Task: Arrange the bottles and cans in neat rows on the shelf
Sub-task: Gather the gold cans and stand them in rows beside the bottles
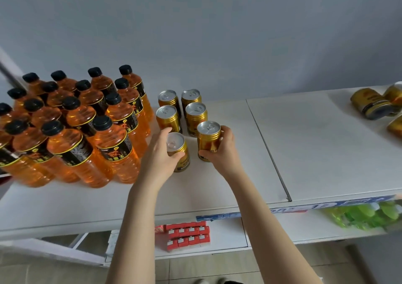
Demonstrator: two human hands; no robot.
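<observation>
Left hand (pixel 161 153) covers left side and part of lid of front-left can (pixel 181 153). Right hand (pixel 221 151) hides right flank of front-right can (pixel 208 140); label print partly covered, unreadable. Leftmost bottles (pixel 4 118) cut by left edge. Lying cans (pixel 393 127) cut by right edge. Green packs (pixel 365 214) on lower shelf (pixel 228 233) blurred, kind unclear. Price strip (pixel 293 208) print smeared. Red boxes (pixel 187 234) lettering too small.

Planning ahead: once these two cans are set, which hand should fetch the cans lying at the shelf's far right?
Probably the right hand: it sits nearer the lying cans; the left hand would have to cross over it.
</observation>
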